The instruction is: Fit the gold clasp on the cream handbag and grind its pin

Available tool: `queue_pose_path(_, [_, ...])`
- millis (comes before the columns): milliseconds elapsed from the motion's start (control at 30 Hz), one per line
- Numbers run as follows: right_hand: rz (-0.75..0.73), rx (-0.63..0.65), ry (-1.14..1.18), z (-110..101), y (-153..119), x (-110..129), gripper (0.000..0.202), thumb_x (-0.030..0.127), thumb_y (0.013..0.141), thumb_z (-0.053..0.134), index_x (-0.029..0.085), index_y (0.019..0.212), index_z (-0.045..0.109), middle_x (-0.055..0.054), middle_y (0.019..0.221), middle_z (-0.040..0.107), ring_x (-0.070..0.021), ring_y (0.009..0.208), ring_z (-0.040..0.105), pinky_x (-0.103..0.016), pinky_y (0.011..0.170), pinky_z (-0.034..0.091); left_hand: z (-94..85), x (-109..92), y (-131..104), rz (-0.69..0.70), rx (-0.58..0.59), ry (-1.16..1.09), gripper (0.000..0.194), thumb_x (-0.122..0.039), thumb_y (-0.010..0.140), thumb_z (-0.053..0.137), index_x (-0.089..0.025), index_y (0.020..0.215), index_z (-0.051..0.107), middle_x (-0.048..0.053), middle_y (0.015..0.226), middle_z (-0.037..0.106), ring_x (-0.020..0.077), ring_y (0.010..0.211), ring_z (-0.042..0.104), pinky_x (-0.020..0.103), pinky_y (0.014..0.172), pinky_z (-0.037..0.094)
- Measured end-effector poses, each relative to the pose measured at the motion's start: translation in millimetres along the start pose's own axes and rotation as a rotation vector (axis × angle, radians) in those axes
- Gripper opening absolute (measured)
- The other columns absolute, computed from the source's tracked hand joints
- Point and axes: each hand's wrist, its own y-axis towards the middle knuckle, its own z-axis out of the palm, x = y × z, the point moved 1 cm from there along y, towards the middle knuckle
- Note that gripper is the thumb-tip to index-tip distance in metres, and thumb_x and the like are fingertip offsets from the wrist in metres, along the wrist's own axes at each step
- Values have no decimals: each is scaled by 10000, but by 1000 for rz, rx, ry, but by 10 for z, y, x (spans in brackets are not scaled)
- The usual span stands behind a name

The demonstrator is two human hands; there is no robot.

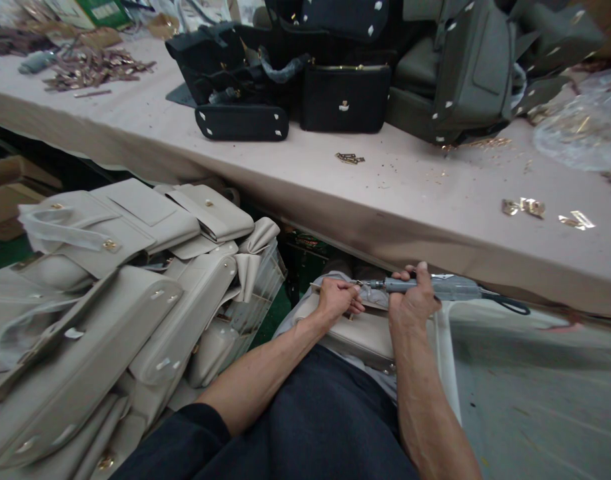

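Note:
On my lap lies a beige handbag (368,331), partly covered by my forearms. My right hand (414,297) is wrapped round a grey electric screwdriver (452,288), held level with its bit pointing left and a black cord trailing from its right end. Close to the tip of the bit, my left hand (338,298) has its fingers pinched together at the bag's upper edge. Whatever sits between those fingertips is too small to make out.
Beige bags (100,333) are heaped over a crate (258,313) on the left. Black bags (345,97) and dark green bags (455,80) stand on the table (295,163) ahead, among small metal fittings (524,207). A pale plastic bin (535,393) is at right.

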Motion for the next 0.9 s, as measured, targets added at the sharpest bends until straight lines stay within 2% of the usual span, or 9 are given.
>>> queue_pose_path(633, [-87, 10, -18, 27, -30, -6, 305, 248, 755, 843, 177, 821, 554, 4, 718, 643, -87, 541, 521, -245, 502, 539, 13, -33, -16, -21, -13, 21, 185, -105, 912, 689, -62, 736, 729, 97, 635, 719, 182, 471, 703, 241, 418, 560])
queue_pose_path(900, [-178, 42, -52, 108, -169, 33, 328, 278, 730, 861, 189, 781, 550, 10, 701, 656, -89, 515, 523, -251, 484, 538, 11, -34, -22, -25, -12, 22, 207, -102, 905, 682, -79, 703, 718, 90, 624, 725, 182, 473, 709, 238, 420, 567])
